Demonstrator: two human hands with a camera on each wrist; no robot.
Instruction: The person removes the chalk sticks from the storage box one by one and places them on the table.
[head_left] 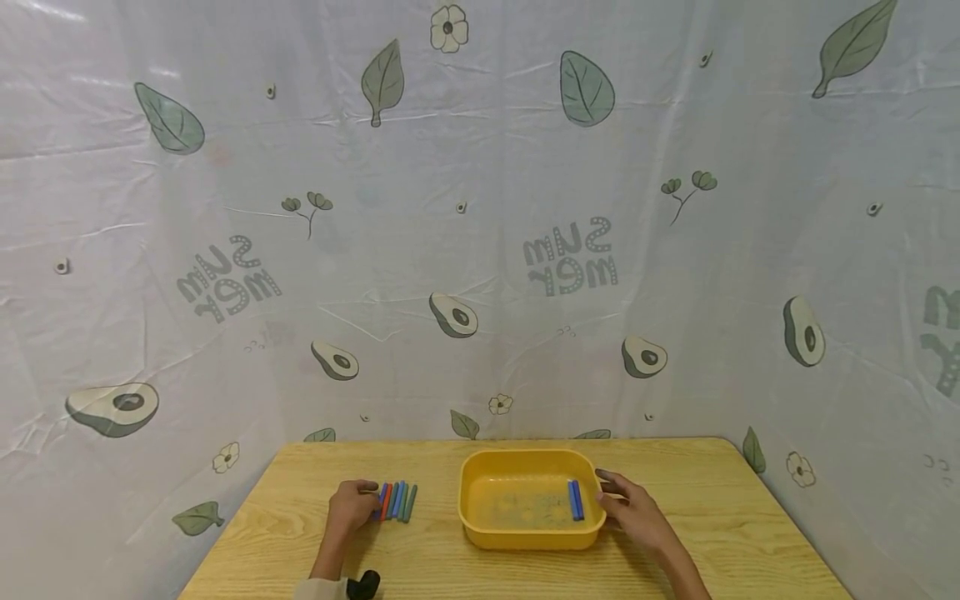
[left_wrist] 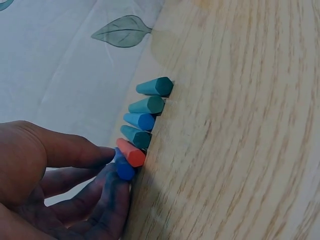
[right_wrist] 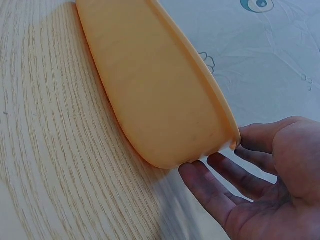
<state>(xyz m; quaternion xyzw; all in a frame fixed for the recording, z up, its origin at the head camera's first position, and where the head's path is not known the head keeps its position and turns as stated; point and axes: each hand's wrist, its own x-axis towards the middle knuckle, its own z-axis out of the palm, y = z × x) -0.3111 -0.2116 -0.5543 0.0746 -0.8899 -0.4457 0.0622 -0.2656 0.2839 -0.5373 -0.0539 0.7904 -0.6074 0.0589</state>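
In the head view, my left hand (head_left: 352,503) is at the left end of a row of crayons. Its thumb and fingers pinch a dark blue crayon (left_wrist: 124,168), seen closely in the left wrist view. Beside that lie a red crayon (left_wrist: 132,154) and several green and blue ones, side by side on the table, among them a dark green crayon (left_wrist: 163,86) at the far end. A yellow tray (head_left: 525,540) stands right of the row, with two blue crayons (head_left: 575,501) inside. My right hand (head_left: 632,510) holds the tray's right end, thumb at the rim and fingers against the outer wall.
The wooden table (head_left: 427,567) ends against a pale patterned curtain (head_left: 495,250) at the back and sides. A black object (head_left: 364,585) shows by the left sleeve (head_left: 321,590).
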